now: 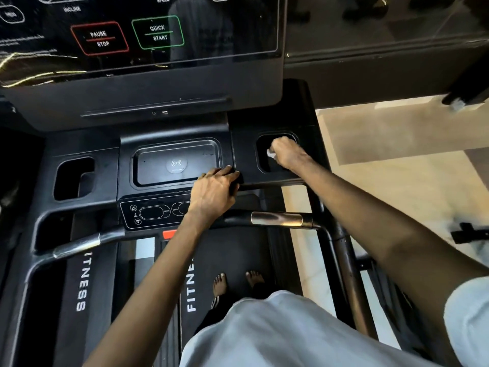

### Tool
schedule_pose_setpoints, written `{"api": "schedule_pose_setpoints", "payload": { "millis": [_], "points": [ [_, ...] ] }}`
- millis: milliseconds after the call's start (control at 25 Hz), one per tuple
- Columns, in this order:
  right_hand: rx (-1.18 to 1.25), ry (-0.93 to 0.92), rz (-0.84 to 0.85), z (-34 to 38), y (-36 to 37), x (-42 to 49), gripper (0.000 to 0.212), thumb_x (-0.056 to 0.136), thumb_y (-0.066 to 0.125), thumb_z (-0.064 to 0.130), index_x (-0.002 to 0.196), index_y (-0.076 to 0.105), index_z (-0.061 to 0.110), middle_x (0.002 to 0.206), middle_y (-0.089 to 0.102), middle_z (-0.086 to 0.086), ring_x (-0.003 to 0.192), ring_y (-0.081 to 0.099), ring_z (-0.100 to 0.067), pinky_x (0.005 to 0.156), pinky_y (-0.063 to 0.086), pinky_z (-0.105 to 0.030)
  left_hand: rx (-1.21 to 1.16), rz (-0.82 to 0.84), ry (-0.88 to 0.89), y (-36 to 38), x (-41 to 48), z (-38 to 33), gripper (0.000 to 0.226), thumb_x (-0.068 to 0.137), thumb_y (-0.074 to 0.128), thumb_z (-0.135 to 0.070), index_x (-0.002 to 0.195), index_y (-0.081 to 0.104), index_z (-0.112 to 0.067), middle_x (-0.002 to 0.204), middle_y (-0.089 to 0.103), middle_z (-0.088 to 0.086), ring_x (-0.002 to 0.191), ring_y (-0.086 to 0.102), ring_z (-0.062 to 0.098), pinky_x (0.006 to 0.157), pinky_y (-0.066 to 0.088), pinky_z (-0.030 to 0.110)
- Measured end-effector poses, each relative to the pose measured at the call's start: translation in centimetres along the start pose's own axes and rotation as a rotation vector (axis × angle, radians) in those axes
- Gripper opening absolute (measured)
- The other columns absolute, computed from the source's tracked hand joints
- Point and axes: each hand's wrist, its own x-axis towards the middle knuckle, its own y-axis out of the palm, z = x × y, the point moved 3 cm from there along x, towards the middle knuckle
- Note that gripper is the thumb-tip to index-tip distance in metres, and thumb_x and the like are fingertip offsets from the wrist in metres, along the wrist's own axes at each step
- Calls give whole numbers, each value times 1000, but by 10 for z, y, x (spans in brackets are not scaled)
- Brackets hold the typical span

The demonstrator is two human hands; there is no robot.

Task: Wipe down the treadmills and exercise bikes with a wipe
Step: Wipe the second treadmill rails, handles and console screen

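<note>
Pale floor tiles (397,165) lie to the right of a black treadmill (79,282). The person stands barefoot on the belt (238,255), facing the console (243,152).

Console layout, far to near:
- Screen (132,35), at the far side, shows PAUSE/STOP in a red outline and QUICK START in a green outline.
- Tray (158,176), at the centre, is shallow and carries a round wireless mark.
- Left cup holder (71,178) sits left of the tray; right cup holder (263,140) sits right of it.
- Keypad (153,211) lies just near of the tray, with arrow keys at its left end.
- Handlebar (277,219) runs across the near side, with a metal sensor sleeve on each half.

Right hand (287,153): inside the right cup holder. The fingers are clenched round a white wipe (271,154), of which only a small crumpled part shows at the left side of the fist. The wipe is down in the recess; contact with the holder wall cannot be confirmed.

Left hand (214,189): at the near right corner of the tray, over the right end of the keypad. The fingers (230,173) are curled over the console edge and grasp it. The forearm crosses above the handlebar.
</note>
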Motion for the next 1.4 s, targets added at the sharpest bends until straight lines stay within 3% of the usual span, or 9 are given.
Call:
{"api": "schedule_pose_setpoints", "payload": {
  "millis": [160, 280, 400, 480, 800, 960, 1080, 1280, 1400],
  "points": [
    [-87, -5, 57, -6, 0, -9, 18, 86, 62, -7, 102, 70, -2, 100, 70, -21, 97, 68, -39, 76, 53, -37, 1, -25, 2, 0, -1, 0, 42, 100, 50, -39, 141, 56, -30, 151, 50, -5, 135, 48, 21, 104, 43, 38],
    [127, 32, 99, -11, -4, -19, 11, 85, 66, 2, 83, 75, 8, 84, 73, -10, 85, 72, -25, 71, 56, -30, -7, -45, 6, 0, -3, 0, 41, 100, 51, -38, 139, 58, -28, 148, 53, -4, 132, 50, 22, 102, 44, 38],
    [363, 178, -303, -35, -18, -44, 15, 86, 63, 3, 88, 73, 14, 88, 69, -4, 74, 63, -15, 70, 48, -21, -7, -52, -1, 1, -2, 0, 40, 100, 51, -38, 138, 59, -28, 147, 54, -4, 132, 51, 22, 101, 45, 39],
    [348, 189, -472, -47, -13, -64, 17, 89, 62, 1, 99, 72, 10, 100, 60, -7, 77, 54, -15, 75, 41, -18, -21, -53, -18, 1, -2, 0, 40, 100, 52, -38, 137, 60, -28, 146, 55, -5, 131, 52, 22, 101, 46, 39],
    [346, 188, -507, -52, 9, -81, 16, 93, 61, 7, 107, 69, 6, 104, 57, -10, 89, 62, -28, 77, 48, -31, -48, -136, 7, 1, -6, 2, 39, 100, 53, -36, 134, 62, -20, 132, 65, 2, 117, 62, 27, 92, 52, 40],
    [391, 148, -413, -33, 14, -79, 18, 94, 63, 11, 108, 75, 13, 104, 59, -4, 86, 62, -20, 72, 42, -16, -192, -168, -60, -4, -8, 5, 46, 102, 50, -40, 142, 53, -17, 140, 57, 7, 119, 59, 30, 92, 51, 42],
    [613, 192, -535, -22, -17, -69, 18, 94, 64, 16, 107, 76, 17, 98, 60, 2, 70, 57, -5, 61, 34, 0, -392, -246, -92, -24, 5, 7, 51, 103, 50, -37, 147, 46, -13, 147, 49, 10, 132, 49, 28, 108, 42, 39],
    [834, 51, -798, 19, -67, -45, 17, 92, 64, 19, 107, 72, 23, 100, 60, 3, 84, 61, -5, 74, 48, -12, -275, -496, -16, -92, 48, 32, 55, 99, 57, -27, 148, 44, -5, 153, 40, 20, 141, 38, 33, 118, 30, 39],
    [864, -15, -899, 43, -90, -31, 23, 91, 65, 11, 111, 71, 20, 108, 59, 4, 89, 54, 1, 79, 44, -6, -189, -595, 2, -141, 82, 43, 57, 96, 60, -24, 148, 43, -5, 153, 38, 23, 140, 38, 38, 115, 34, 46]
  ]
}}
